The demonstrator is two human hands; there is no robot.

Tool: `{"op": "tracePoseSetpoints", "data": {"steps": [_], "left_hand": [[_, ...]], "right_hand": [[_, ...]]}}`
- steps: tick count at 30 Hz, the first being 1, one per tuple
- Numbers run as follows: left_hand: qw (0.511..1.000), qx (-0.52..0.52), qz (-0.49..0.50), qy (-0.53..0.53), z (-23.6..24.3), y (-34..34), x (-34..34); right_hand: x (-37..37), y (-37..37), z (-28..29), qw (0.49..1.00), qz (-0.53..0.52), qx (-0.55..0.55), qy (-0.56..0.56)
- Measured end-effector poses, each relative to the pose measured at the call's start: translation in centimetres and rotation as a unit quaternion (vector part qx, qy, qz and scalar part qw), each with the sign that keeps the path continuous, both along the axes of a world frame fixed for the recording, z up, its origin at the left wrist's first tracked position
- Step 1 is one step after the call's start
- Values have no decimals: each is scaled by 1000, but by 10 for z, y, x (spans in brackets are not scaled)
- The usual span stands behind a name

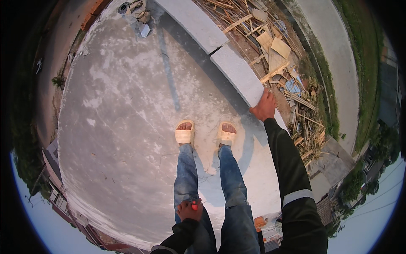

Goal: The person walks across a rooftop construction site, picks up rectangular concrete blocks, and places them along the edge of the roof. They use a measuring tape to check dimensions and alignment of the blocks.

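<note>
My right hand (264,105) reaches forward and grips the near end of a long pale grey block (237,74), its fingers curled over the corner. That block lies in line with another pale grey block (194,23), and a narrow dark gap separates the two. Down by my left thigh, my left hand (190,210) is closed around a small thing with a rounded red end (195,205). The rest of it is hidden in the fingers, so its kind cannot be made out.
I stand in cream slides (185,134) on a grey concrete slab (114,110). Beyond the blocks, lower down, lies a heap of scrap wood and boards (270,46). Rubble with a dark roll (123,7) sits at the far left. The slab's left edge drops off toward a road.
</note>
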State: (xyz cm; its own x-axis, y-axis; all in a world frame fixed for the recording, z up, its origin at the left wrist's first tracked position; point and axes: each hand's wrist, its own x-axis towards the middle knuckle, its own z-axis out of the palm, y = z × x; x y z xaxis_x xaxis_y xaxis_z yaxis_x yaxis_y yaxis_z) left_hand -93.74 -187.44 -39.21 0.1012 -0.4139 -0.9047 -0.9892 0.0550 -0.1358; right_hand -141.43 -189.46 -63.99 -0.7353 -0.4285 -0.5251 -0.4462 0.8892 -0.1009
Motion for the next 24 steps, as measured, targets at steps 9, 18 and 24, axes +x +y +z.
{"op": "tracePoseSetpoints", "data": {"steps": [9, 18, 24], "left_hand": [[1000, -16, -13, -13, -2, 1, -1], [998, 0, -58, -8, -6, 4, 10], [998, -21, -52, -12, -8, 5, 14]], "right_hand": [[7, 2, -7, 1000, -9, 2, -2], [7, 1, -10, 1000, -19, -18, 8], [11, -6, -11, 999, -32, -11, 7]]}}
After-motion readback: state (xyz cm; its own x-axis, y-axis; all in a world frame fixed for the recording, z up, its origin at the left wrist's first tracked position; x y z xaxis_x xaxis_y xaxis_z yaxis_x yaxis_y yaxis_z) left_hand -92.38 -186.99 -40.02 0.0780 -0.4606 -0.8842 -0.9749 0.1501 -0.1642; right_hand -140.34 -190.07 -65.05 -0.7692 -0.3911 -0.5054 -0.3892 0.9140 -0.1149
